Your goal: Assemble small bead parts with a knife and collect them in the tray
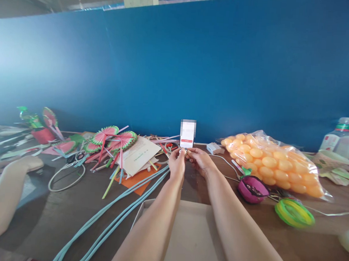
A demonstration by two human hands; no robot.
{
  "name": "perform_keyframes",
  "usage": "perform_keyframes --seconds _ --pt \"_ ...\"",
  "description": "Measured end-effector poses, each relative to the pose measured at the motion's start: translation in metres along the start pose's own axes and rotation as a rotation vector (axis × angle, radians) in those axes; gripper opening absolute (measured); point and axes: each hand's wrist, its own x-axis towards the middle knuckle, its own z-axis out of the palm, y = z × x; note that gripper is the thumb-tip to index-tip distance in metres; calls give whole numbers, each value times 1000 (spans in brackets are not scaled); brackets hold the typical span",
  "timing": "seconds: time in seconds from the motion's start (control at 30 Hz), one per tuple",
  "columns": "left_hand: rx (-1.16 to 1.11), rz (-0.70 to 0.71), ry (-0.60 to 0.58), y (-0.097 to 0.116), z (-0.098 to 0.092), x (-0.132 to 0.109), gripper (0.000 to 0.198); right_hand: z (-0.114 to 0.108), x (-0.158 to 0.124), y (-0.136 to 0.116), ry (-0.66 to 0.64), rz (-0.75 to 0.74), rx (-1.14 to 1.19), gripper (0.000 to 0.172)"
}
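A phone (pixel 186 144) with a lit, partly blurred screen leans upright against the foot of the blue wall. Just in front of its lower edge, my left hand (pixel 177 162) and my right hand (pixel 201 159) meet with fingertips pinched together. Something small and light-coloured shows between them, too tiny to name. Whether the fingers touch the phone I cannot tell. Below my forearms lies a shallow grey-beige box or tray (pixel 196 238). To the left, pale blue cords (pixel 120 198) run in long loops towards my left hand.
Watermelon-patterned paper fans (pixel 115 139), a printed sheet (pixel 140 154) and orange card (pixel 135 185) lie left. Another person's arm (pixel 9 191) reaches in at far left. Rightward are a white box (pixel 215 148), a bag of orange balls (pixel 274 164), a purple pouch (pixel 252 189) and green-yellow rings (pixel 294 212).
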Motion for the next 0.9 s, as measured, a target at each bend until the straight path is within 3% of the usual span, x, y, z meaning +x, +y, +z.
perform_keyframes --seconds 0.33,0.6,0.9 --pt "-161 -73 -91 12 5 -7 31 -2 -3 0 -103 -45 198 21" --pt "-316 -146 -126 13 5 -7 33 -1 -3 -3 -44 -17 215 13" --pt "-301 -145 -135 15 6 -8 32 -3 -2 0 -107 -38 207 29"
